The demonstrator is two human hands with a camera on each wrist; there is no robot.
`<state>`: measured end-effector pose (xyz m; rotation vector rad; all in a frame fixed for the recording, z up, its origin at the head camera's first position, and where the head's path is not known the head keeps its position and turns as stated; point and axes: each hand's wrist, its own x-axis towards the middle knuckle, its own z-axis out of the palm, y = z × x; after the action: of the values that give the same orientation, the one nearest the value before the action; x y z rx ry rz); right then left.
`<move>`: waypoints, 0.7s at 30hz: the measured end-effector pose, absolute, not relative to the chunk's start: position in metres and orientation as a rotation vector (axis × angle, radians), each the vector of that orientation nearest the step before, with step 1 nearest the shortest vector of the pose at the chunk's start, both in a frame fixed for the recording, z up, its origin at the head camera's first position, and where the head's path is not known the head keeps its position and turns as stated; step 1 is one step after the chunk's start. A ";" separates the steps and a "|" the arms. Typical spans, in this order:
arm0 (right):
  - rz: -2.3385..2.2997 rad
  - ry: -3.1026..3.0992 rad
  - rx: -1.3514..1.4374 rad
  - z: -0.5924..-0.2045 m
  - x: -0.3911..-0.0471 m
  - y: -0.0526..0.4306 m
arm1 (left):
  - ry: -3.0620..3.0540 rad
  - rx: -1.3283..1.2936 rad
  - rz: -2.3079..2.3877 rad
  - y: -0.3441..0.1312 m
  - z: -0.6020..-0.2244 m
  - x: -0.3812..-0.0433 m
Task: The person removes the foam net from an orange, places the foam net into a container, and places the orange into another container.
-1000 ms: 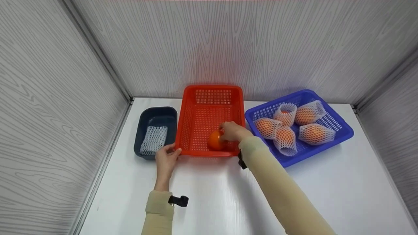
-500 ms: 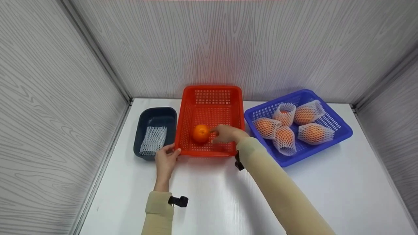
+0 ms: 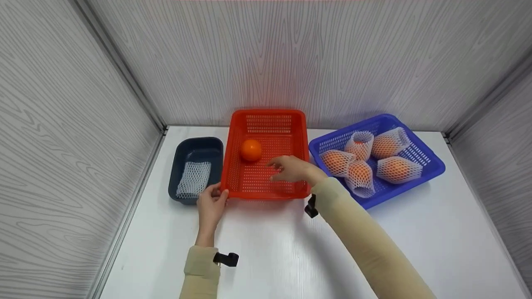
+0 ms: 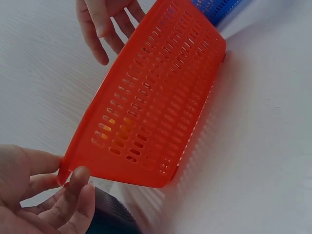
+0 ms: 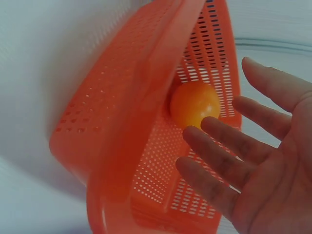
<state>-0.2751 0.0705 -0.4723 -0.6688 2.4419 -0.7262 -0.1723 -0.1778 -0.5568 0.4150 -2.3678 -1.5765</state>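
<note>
A bare orange [image 3: 251, 150] lies inside the red plastic basket [image 3: 266, 194], toward its left wall. My right hand [image 3: 291, 169] hovers over the front right part of this basket, fingers spread and holding nothing; the orange sits apart from it. In the right wrist view the orange [image 5: 195, 104] shows beyond the fingertips [image 5: 189, 132]. My left hand [image 3: 212, 205] pinches the basket's front left corner between thumb and fingers, as the left wrist view also shows, where the basket [image 4: 146, 97] is seen from outside.
To the right stands a blue basket [image 3: 401, 189] with several oranges [image 3: 399, 169] in white foam nets. On the left, a dark blue tray [image 3: 176, 166] holds white foam netting [image 3: 194, 179]. Wood-patterned walls [image 3: 266, 54] enclose the white table [image 3: 266, 249] at the back and sides.
My right hand has let go of the orange, which has rolled left and then back along the basket. The left hand keeps its hold on the corner.
</note>
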 end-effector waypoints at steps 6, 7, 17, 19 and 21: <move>-0.819 2.477 -0.704 -0.468 -0.270 0.088 | -2.454 0.433 -1.474 -0.175 -0.552 -0.169; -0.834 2.482 -0.696 -0.468 -0.269 0.092 | -2.456 0.431 -1.460 -0.174 -0.551 -0.168; -0.940 2.539 -0.677 -0.468 -0.262 0.145 | -2.425 0.292 -1.310 -0.159 -0.535 -0.163; -0.991 2.546 -0.706 -0.470 -0.262 0.158 | -2.431 0.270 -1.268 -0.154 -0.533 -0.161; -1.045 2.555 -0.736 -0.472 -0.263 0.171 | -2.435 0.256 -1.232 -0.149 -0.530 -0.160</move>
<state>-0.2630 0.1709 -0.4716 -0.7356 2.5550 -1.0445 -0.1596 -0.1493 -0.5299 0.2563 -2.4349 -1.2317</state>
